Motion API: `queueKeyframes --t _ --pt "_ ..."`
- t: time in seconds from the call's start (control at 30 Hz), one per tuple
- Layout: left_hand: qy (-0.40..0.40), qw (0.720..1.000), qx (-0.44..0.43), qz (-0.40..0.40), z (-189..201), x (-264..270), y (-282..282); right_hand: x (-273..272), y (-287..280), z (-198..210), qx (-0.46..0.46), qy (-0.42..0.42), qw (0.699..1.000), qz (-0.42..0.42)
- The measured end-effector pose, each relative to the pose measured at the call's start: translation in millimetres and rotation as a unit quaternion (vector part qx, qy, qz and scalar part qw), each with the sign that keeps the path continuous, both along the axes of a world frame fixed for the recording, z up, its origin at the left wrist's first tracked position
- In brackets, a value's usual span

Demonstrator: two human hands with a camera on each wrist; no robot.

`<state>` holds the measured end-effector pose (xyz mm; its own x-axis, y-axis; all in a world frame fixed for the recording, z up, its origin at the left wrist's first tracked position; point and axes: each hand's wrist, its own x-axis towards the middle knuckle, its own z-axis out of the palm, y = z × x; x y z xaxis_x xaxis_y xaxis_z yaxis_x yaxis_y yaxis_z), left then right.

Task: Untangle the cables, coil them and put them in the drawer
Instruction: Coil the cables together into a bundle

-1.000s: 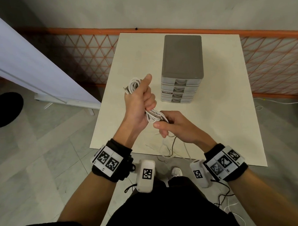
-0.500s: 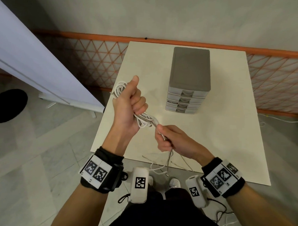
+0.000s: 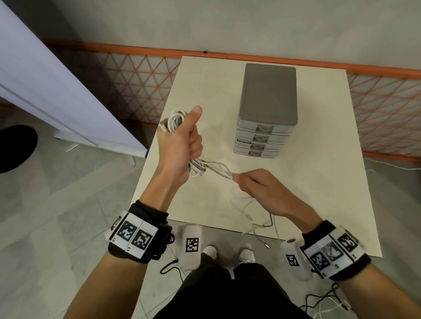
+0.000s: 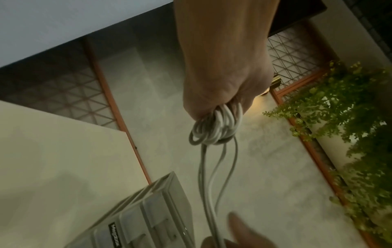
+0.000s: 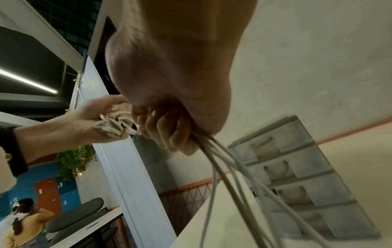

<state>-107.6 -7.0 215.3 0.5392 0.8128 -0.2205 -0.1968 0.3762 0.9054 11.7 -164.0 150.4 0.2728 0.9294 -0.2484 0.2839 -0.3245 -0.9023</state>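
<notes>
My left hand (image 3: 181, 139) is raised over the table's left side, fist closed round a coil of white cables (image 3: 174, 118), thumb up. Coil loops stick out above and below the fist (image 4: 214, 129). Several strands (image 3: 216, 170) run from the fist to my right hand (image 3: 256, 184), which grips them in curled fingers (image 5: 169, 132). Loose cable ends (image 3: 262, 223) trail from the right hand over the table's near edge. The grey drawer unit (image 3: 268, 109) stands at the table's back middle, all its drawers shut (image 5: 297, 176).
The cream table (image 3: 323, 187) is small and square. An orange lattice fence (image 3: 136, 80) runs behind it. A white board (image 3: 52, 87) leans at the left. More thin cables (image 3: 328, 304) lie on the floor by my right leg. Plants (image 4: 350, 125) stand by the fence.
My right hand has slid rightward and away from the left fist, drawing the strands out longer between the two hands. The left hand kept its grip on the coil.
</notes>
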Motion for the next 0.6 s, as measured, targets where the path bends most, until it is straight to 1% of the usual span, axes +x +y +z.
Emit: queueKeyframes --t 0.1,0.17,0.2,0.3,0.4,0.5,0.6 --pt "0.046 0.999 0.021 -0.006 -1.1 0.1 -1.2 -2.9 1.6 15.6 -0.024 -0.068 0.997 0.038" --pt "0.052 0.998 0.017 -0.014 -0.7 -0.7 -3.1 -4.7 3.8 19.4 -0.052 -0.086 0.992 0.072" --pt "0.047 0.999 0.008 -0.019 -0.3 -1.3 -3.5 -3.8 4.7 18.9 -0.067 -0.078 0.991 0.086" --pt "0.017 0.999 -0.034 -0.034 0.5 -4.6 -3.6 -1.8 8.1 14.5 -0.086 0.013 0.989 0.12" --pt "-0.013 0.997 -0.066 -0.039 1.8 -4.3 -6.9 -13.3 15.2 14.4 -0.046 0.084 0.986 0.133" --pt "-0.028 0.996 -0.078 -0.038 2.8 -2.2 -9.3 -28.1 18.5 12.9 0.01 0.154 0.983 0.096" --pt "-0.03 0.996 -0.074 -0.036 1.8 -2.4 -8.7 -36.9 19.1 10.5 0.033 0.186 0.981 0.042"
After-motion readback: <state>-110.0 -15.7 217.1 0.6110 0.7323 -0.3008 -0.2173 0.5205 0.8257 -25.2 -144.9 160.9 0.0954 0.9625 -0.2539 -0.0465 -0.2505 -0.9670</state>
